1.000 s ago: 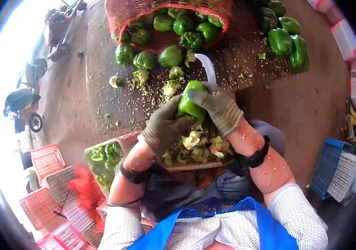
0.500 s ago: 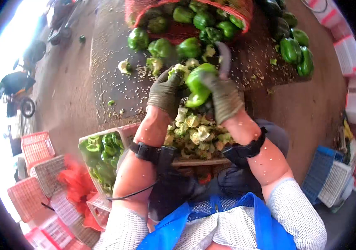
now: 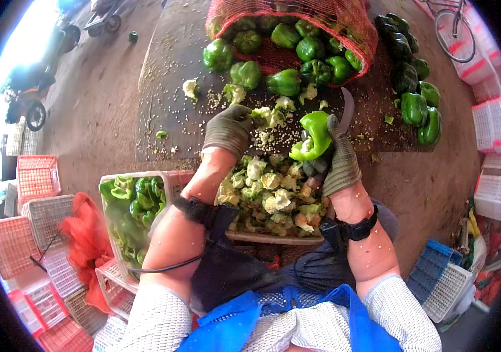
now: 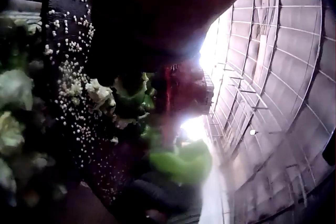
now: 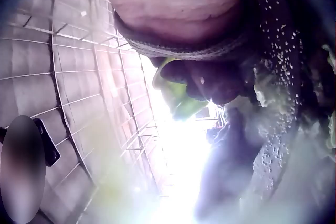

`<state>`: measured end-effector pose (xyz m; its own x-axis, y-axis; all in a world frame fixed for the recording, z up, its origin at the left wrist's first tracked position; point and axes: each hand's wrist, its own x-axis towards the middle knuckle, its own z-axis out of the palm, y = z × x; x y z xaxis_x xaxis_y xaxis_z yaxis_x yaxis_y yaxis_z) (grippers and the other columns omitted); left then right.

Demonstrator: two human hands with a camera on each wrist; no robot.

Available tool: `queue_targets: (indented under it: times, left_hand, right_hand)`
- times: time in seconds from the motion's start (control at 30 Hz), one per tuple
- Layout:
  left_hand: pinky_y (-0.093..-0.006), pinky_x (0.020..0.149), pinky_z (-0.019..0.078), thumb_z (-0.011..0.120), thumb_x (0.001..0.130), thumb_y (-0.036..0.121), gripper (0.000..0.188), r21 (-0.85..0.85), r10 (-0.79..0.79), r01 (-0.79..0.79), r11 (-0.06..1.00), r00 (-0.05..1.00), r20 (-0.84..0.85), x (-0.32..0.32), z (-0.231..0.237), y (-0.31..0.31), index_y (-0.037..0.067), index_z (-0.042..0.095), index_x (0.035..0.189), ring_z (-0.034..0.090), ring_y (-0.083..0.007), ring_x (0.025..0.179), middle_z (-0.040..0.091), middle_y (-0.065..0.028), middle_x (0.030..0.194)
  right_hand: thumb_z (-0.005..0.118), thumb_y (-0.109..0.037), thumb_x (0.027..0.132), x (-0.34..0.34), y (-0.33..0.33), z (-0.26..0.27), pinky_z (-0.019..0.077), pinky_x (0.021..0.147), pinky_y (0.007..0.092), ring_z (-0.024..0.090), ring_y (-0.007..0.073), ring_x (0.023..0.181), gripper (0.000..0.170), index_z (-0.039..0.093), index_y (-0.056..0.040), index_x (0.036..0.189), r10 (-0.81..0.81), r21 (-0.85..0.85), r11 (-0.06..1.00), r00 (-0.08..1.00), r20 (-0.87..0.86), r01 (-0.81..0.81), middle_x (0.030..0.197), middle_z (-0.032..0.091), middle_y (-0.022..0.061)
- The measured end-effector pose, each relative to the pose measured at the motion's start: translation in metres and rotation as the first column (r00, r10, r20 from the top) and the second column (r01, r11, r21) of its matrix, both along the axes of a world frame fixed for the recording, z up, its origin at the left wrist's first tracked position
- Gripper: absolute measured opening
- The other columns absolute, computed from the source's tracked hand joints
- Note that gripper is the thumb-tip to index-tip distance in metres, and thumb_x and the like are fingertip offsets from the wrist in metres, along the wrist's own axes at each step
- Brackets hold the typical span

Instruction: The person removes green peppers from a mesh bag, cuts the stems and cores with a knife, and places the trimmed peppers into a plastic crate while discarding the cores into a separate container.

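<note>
In the head view my gloved left hand point(image 3: 227, 132) has its fingers curled, with a pale green pepper core point(image 3: 270, 117) at their tips above the board. To its right, my gloved right hand point(image 3: 342, 158) grips a hollowed green pepper point(image 3: 316, 134) and a curved knife point(image 3: 348, 109), blade pointing away from me. The opened pepper point(image 4: 184, 163) is blurred in the left wrist view. Past the dark fingers in the right wrist view, part of the pepper point(image 5: 181, 95) shows. Cut cores point(image 3: 271, 190) fill a container below the hands.
A red mesh bag point(image 3: 297, 10) of whole peppers lies open on the seed-strewn board point(image 3: 162, 88). More peppers point(image 3: 413, 110) line the right. A crate point(image 3: 105, 205) of cut peppers stands lower left, near red netting point(image 3: 80, 226) and stacked baskets point(image 3: 11, 246); a bicycle point(image 3: 456, 35) is upper right.
The left hand has moved away from the pepper with the core at its fingertips. The right hand has drawn the pepper to the right and turned it. The head view has shifted.
</note>
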<state>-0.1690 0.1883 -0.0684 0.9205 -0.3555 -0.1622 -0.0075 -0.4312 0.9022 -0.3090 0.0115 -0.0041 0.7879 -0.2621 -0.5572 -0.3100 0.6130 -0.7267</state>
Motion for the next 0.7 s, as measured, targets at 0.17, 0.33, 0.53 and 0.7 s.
queue_targets:
  times: [0.17, 0.33, 0.53, 0.7]
  left_hand:
    - [-0.0343, 0.063, 0.051, 0.071, 0.086, 0.02, 0.014, 0.429, -0.212, 0.025, 0.903, 0.894, 0.395, -0.013, 0.011, 0.001, 0.012, 0.067, 0.097, 0.064, -0.0182, 0.067, 0.069, -0.0127, 0.082]
    - [-0.0407, 0.068, 0.0531, 0.07, 0.087, 0.037, 0.034, 0.305, -0.15, 0.022, 0.952, 0.904, 0.401, -0.026, 0.044, -0.004, 0.012, 0.065, 0.109, 0.069, -0.0303, 0.08, 0.07, -0.0157, 0.086]
    - [-0.0424, 0.101, 0.0449, 0.082, 0.064, 0.018, 0.072, 0.152, -0.38, 0.378, 0.913, 0.655, 0.653, -0.082, 0.109, -0.001, 0.007, 0.052, 0.129, 0.054, -0.04, 0.115, 0.051, -0.0201, 0.132]
    - [-0.0437, 0.088, 0.0487, 0.077, 0.068, 0.008, 0.056, 0.003, -0.372, 0.401, 0.916, 0.848, 0.377, -0.108, 0.109, 0.046, 0.005, 0.058, 0.12, 0.058, -0.037, 0.103, 0.059, -0.0179, 0.111]
  right_hand:
    - [0.058, -0.068, 0.084, -0.007, 0.003, -0.001, 0.036, 0.03, 0.0258, 0.052, 0.0141, 0.04, 0.062, 0.064, -0.0072, 0.095, 0.014, -0.139, 0.99, 0.997, 0.08, -0.003, 0.058, 0.057, 0.0029]
    - [0.059, -0.063, 0.086, -0.012, -0.001, 0.001, 0.0385, 0.032, 0.0247, 0.055, 0.0144, 0.045, 0.06, 0.064, -0.0072, 0.108, -0.003, -0.058, 0.998, 0.999, 0.048, 0.005, 0.071, 0.064, 0.0045]
    - [0.054, -0.034, 0.098, -0.015, 0.03, -0.01, 0.0507, 0.095, 0.0409, 0.061, 0.0281, 0.109, 0.046, 0.052, -0.0004, 0.13, 0.011, 0.325, 0.938, 0.944, 0.329, -0.124, 0.116, 0.063, 0.0138]
    - [0.053, -0.031, 0.099, -0.034, 0.051, -0.021, 0.0525, 0.089, 0.036, 0.061, 0.0212, 0.106, 0.038, 0.057, -0.0053, 0.127, 0.245, 0.408, 0.798, 0.857, 0.453, -0.444, 0.117, 0.063, 0.0098]
